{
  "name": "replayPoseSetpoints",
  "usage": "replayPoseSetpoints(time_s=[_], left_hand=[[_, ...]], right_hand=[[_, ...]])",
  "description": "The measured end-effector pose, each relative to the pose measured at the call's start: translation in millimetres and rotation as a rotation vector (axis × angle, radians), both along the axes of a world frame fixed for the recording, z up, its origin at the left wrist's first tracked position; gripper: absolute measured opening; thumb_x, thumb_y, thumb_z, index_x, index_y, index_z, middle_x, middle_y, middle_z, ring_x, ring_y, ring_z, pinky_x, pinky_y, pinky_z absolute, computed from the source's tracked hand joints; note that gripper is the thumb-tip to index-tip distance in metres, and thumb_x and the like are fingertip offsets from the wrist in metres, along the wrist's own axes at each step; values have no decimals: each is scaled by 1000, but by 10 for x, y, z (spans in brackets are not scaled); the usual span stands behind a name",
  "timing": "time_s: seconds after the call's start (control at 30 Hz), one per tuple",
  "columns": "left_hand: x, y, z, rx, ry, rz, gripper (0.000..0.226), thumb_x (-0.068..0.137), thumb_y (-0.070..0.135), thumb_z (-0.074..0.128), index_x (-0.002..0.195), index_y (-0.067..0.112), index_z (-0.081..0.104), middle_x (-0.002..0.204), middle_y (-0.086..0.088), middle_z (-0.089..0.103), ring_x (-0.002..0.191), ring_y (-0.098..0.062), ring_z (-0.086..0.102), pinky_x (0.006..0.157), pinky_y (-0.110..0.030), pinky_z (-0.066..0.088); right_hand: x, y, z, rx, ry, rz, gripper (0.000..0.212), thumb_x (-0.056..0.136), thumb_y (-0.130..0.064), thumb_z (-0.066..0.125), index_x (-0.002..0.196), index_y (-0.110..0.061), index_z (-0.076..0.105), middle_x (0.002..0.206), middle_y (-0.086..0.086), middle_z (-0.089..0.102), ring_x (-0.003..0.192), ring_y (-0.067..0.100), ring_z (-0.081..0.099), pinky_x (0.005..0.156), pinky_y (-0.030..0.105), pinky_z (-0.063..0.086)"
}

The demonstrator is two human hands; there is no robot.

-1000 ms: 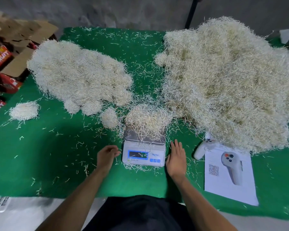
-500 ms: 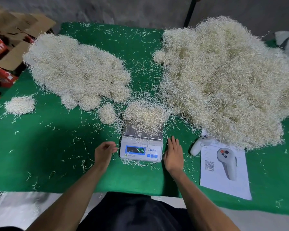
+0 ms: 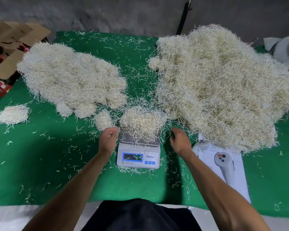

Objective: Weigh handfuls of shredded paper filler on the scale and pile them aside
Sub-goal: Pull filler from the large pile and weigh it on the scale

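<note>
A fluffy clump of shredded paper sits on the metal plate of the scale, in the middle of the frame. The left hand is just left of the plate, its fingers curled loosely with nothing clearly in them. The right hand is just right of the plate, fingers bent and a little apart, holding nothing. The paper looks very light and soft, made of thin strips that tangle and fall away easily. I think it is best to cup it from both sides, low down near the plate, and lift gently so few strips drop. The big heap fills the upper right of the frame. The weighed pile lies at the upper left on the green table.
</note>
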State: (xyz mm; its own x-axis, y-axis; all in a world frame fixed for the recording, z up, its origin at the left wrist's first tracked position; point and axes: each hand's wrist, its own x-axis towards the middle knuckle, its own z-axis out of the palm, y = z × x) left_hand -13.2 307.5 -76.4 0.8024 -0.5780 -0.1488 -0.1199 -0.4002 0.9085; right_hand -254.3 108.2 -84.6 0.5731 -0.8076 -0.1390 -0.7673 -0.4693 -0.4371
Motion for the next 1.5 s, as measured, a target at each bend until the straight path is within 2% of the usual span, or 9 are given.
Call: replayPoseSetpoints(time_s=[0.1, 0.17, 0.47, 0.63, 0.77, 1.0, 1.27, 1.37, 1.5], left_hand=[[-4, -316, 296, -91, -97, 46, 17, 99, 1, 53, 102, 10, 67, 87, -3, 67, 71, -12, 61, 57, -15, 52], [30, -475, 446, -91, -167, 76, 26, 99, 2, 52, 82, 19, 63, 71, -3, 61, 55, -13, 51, 43, -24, 46], [245, -528, 373, -57, 78, 121, 16, 100, 14, 58, 110, 7, 70, 100, -12, 73, 90, -28, 69, 81, -44, 57], [305, -691, 512, 14, 71, 130, 18, 99, 6, 54, 103, 5, 72, 89, -14, 72, 69, -22, 60, 59, -38, 50], [258, -1188, 940, -86, -211, -42, 16, 98, 9, 58, 103, -3, 67, 92, -13, 70, 78, -24, 65, 69, -35, 58], [-112, -2457, 2025, -220, -145, -476, 48, 90, 28, 75, 134, 24, 58, 126, 7, 62, 105, -5, 62, 90, -24, 53], [-41, -3293, 2841, -309, -29, -427, 12, 86, 1, 77, 92, 6, 68, 85, -7, 65, 60, -6, 63, 48, -10, 47], [116, -3438, 2970, -232, 40, -519, 49, 83, 7, 82, 127, 2, 62, 107, -10, 69, 62, -6, 69, 50, -12, 49], [498, -3472, 3009, -38, -231, -684, 30, 83, 15, 82, 98, -8, 70, 91, -12, 70, 50, 2, 62, 47, -8, 44]], right_hand=[[153, -257, 103, 38, -40, -32, 50, 99, -2, 56, 146, -15, 46, 147, 9, 52, 116, 26, 63, 95, 36, 57], [275, -418, 99, 42, -26, -15, 55, 98, 3, 54, 148, -16, 42, 148, 11, 50, 114, 26, 64, 90, 33, 57], [470, -779, -175, -48, 321, 13, 38, 98, -8, 62, 133, -20, 57, 132, 8, 53, 100, 23, 63, 75, 29, 59], [542, -907, 182, -203, 35, -98, 26, 106, -41, 50, 111, -18, 62, 91, 0, 60, 77, 17, 58, 67, 31, 51], [705, -1204, 825, -183, -296, -159, 42, 103, -48, 55, 119, -11, 67, 119, 6, 60, 75, 12, 59, 69, 26, 51], [853, -1621, 2151, -180, -616, 13, 29, 100, -32, 64, 113, -8, 74, 116, 8, 68, 99, 15, 60, 93, 39, 52], [920, -1741, 2333, -27, -787, -65, 37, 102, -25, 60, 135, -19, 44, 117, 0, 58, 95, 17, 64, 78, 35, 58], [927, -1849, 2215, -112, -740, -70, 10, 103, -32, 59, 110, -25, 60, 93, -2, 62, 74, 11, 56, 66, 28, 47], [842, -2050, 2053, -255, -500, -35, 30, 105, -35, 52, 76, -28, 52, 83, -2, 55, 69, 12, 50, 61, 27, 42]])
